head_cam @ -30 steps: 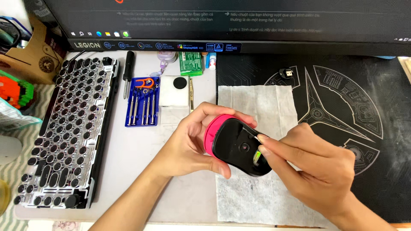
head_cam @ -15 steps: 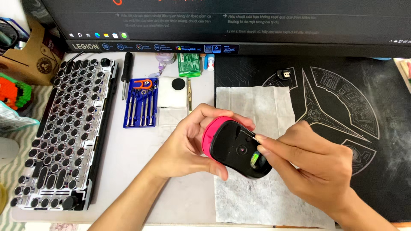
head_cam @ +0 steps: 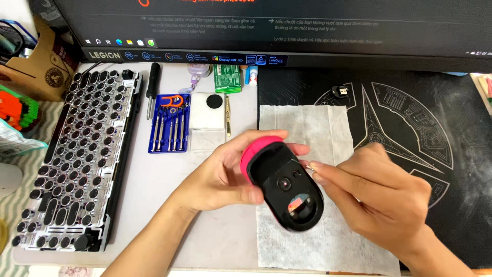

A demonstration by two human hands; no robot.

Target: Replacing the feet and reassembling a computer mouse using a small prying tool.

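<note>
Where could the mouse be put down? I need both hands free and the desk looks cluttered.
Bare patches: the white sheet above the hands, the black mat to its right, and the grey desk between keyboard and left hand. Crowded: the strip under the monitor, with the screwdriver set, white pad and green board.

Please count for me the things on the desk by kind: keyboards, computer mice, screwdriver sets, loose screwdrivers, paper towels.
Keyboard: 1
Computer mouse, held in the left hand: 1
Blue screwdriver set: 1
Loose black screwdriver: 1
White paper towel: 1
Total: 5
</note>
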